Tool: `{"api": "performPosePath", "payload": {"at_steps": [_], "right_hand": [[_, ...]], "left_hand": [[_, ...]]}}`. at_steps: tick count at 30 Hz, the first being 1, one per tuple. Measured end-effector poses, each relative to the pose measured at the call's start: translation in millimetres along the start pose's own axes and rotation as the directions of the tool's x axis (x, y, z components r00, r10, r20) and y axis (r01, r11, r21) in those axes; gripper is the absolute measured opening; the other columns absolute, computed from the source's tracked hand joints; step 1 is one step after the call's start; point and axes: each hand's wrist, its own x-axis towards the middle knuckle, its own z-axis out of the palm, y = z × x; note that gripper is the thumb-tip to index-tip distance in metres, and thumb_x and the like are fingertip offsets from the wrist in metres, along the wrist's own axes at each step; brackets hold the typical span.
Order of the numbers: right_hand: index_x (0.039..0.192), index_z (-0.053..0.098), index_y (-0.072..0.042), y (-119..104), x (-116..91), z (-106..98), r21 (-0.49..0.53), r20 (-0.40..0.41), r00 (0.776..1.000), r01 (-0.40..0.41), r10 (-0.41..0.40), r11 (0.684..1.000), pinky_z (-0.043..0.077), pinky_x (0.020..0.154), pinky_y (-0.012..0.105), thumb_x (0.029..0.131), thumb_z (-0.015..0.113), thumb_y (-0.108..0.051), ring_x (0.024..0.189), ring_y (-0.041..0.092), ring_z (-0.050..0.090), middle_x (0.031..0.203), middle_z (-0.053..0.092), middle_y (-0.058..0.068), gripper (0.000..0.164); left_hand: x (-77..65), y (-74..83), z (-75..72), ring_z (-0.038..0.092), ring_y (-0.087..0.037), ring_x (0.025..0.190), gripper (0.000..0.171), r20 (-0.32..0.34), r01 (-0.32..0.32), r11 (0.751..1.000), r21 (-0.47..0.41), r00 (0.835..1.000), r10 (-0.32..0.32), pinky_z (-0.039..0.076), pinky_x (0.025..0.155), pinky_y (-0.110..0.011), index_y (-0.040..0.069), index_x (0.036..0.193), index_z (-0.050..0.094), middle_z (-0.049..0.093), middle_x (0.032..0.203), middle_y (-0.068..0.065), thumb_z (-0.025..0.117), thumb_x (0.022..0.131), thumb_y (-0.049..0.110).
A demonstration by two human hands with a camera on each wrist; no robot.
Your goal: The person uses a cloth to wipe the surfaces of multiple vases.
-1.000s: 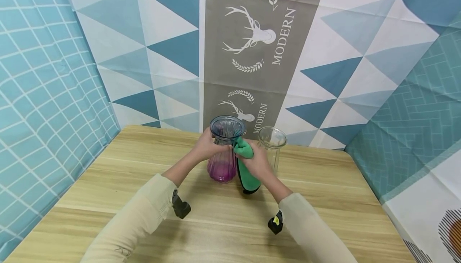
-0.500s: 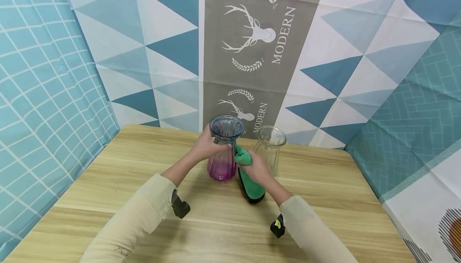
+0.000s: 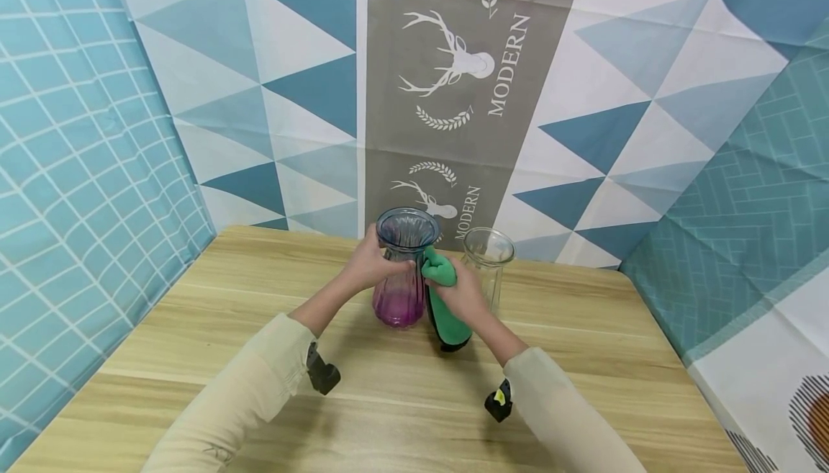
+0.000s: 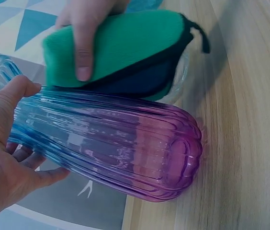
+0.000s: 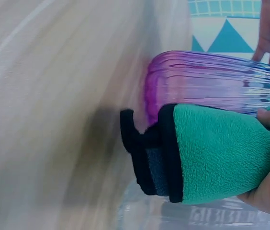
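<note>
At the left, the left hand (image 3: 374, 263) grips the two-tone vase (image 4: 120, 139) at its neck, below the flared blue rim, thumb on the near side; this hold probably steadies the vessel while leaving its ribbed, purple-based body exposed. The vase stands about upright over the far middle of the wooden table (image 3: 401, 422); whether its base bears on the surface cannot be told. Immediately right, the green cloth pad (image 5: 216, 155), edged in black, lies along the vase's right wall, apparently in contact. The right hand (image 3: 468, 294) grips the pad's upper part, presumably to keep its soft face controlled against glass. Farther right, behind that hand, a clear glass vase (image 3: 494, 278) stands upright, untended, probably set aside for working room.
</note>
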Motion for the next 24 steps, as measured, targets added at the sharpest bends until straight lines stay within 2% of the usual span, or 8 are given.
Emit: {"api": "performPosePath", "payload": {"at_steps": [3, 8, 14, 19, 24], "right_hand": [[0.133, 0.051, -0.011, -5.7, 4.9, -2.4, 0.018, -0.042, 0.999, 0.024, -0.023, 1.000, 0.049, 0.092, 0.046, 0.082, 0.072, -0.016, 0.111, 0.031, 0.058, 0.124, 0.061, 0.015, 0.055], [0.137, 0.047, -0.014, -11.2, 9.7, -4.3, 0.013, -0.057, 0.998, 0.003, -0.003, 1.000, 0.047, 0.095, 0.047, 0.083, 0.071, -0.020, 0.116, 0.031, 0.056, 0.130, 0.057, 0.013, 0.060], [0.133, 0.052, -0.012, -10.7, 7.1, -3.9, -0.029, -0.047, 0.999, 0.013, -0.014, 0.999, 0.048, 0.094, 0.047, 0.081, 0.073, -0.019, 0.112, 0.031, 0.058, 0.124, 0.061, 0.014, 0.056], [0.128, 0.056, -0.010, -6.0, 2.5, -0.9, -0.058, -0.015, 1.000, 0.025, -0.026, 0.998, 0.050, 0.089, 0.046, 0.081, 0.072, -0.015, 0.103, 0.030, 0.062, 0.114, 0.066, 0.015, 0.050], [0.124, 0.056, -0.007, 2.8, -4.5, 6.2, -0.096, 0.052, 0.998, -0.014, 0.019, 0.995, 0.052, 0.083, 0.044, 0.081, 0.072, -0.013, 0.098, 0.029, 0.062, 0.108, 0.066, 0.016, 0.047]], "left_hand": [[0.3, -0.9, -0.5, 0.043, -0.036, 0.127, 0.087, -0.002, -0.019, 1.000, 0.006, 1.000, 0.019, 0.040, 0.104, -0.050, 0.003, 0.140, 0.024, 0.040, 0.135, -0.019, 0.077, 0.074, 0.020], [-0.2, -0.7, -1.1, 0.043, -0.036, 0.127, 0.087, 0.006, -0.046, 0.999, 0.026, 0.999, 0.046, 0.040, 0.104, -0.050, 0.004, 0.141, 0.025, 0.040, 0.136, -0.019, 0.077, 0.073, 0.018], [-0.4, 0.7, -0.9, 0.042, -0.035, 0.128, 0.086, 0.025, -0.063, 0.998, 0.015, 0.998, 0.063, 0.040, 0.104, -0.050, 0.005, 0.142, 0.024, 0.041, 0.137, -0.018, 0.076, 0.075, 0.017], [0.5, 0.9, -0.9, 0.042, -0.033, 0.128, 0.084, 0.023, -0.080, 0.997, 0.025, 0.997, 0.079, 0.040, 0.105, -0.049, 0.009, 0.142, 0.027, 0.042, 0.137, -0.016, 0.076, 0.075, 0.017], [0.6, 0.1, -2.2, 0.042, -0.033, 0.129, 0.083, 0.026, -0.083, 0.996, 0.012, 0.996, 0.083, 0.039, 0.105, -0.050, 0.010, 0.142, 0.028, 0.044, 0.136, -0.015, 0.076, 0.075, 0.016]]}}
